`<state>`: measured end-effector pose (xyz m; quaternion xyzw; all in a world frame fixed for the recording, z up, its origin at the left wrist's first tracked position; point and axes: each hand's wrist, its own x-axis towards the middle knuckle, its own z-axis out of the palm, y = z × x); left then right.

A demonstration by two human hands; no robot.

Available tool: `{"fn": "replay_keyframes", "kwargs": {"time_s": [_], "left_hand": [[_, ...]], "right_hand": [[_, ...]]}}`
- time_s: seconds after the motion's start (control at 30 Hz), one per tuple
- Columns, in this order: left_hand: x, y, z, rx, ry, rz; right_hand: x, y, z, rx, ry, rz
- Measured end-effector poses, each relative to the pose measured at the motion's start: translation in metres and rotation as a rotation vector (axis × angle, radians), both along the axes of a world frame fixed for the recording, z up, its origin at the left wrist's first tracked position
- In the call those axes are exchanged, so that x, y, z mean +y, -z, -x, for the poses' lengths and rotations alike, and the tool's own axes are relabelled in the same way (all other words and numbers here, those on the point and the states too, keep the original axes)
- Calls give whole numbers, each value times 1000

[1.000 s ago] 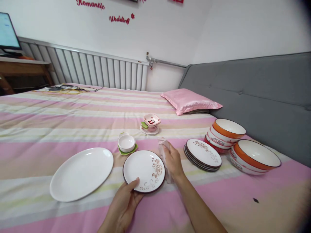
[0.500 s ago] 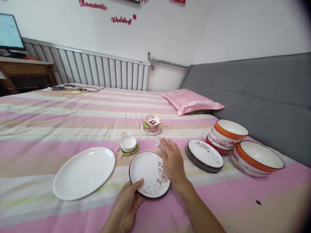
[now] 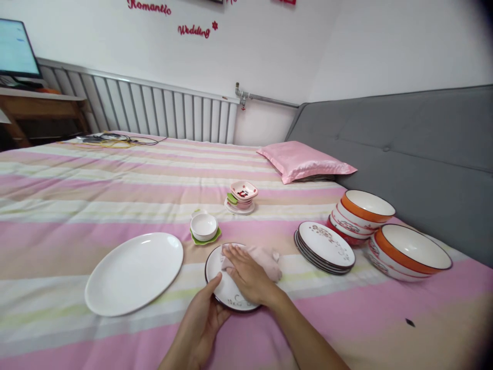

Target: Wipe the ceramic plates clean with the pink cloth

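Observation:
A round white plate (image 3: 214, 267) with a dark rim and a brown floral pattern is tilted just over the bed. My left hand (image 3: 206, 313) grips its lower left edge, thumb on top and fingers beneath. Flat across the plate's upper right lies my right hand (image 3: 248, 275), pressing a pale pink cloth (image 3: 267, 259) against the surface. Part of the cloth hangs past the plate's right edge. The hand and cloth hide much of the pattern. A stack of matching plates (image 3: 326, 245) sits to the right of my right hand.
Left lies a white oval plate (image 3: 134, 275). Small white bowls (image 3: 204, 227) rest on a green leaf-shaped dish. Farther back are stacked small pink dishes (image 3: 243, 191). Orange-rimmed bowls (image 3: 410, 252) stand right, near the grey headboard (image 3: 404, 128). A pink pillow (image 3: 304, 158) lies behind.
My right hand has moved left and down from the plate's right edge onto its face, bringing the cloth with it. My left hand keeps its grip on the plate.

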<state>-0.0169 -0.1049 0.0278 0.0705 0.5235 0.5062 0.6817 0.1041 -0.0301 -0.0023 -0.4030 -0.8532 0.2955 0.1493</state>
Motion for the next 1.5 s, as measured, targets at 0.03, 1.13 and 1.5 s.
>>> {"fn": "replay_keyframes", "kwargs": {"time_s": [0.03,1.13,1.5], "left_hand": [[0,0,0,-1,-2,-4],[0,-3,6,-71,61,0],[0,-4,4,-72,51,0]], "right_hand": [[-1,0,0,15,-30,1],[7,-37,-15,1332,298,603],[25,-14,-18,1171,440,426]]}}
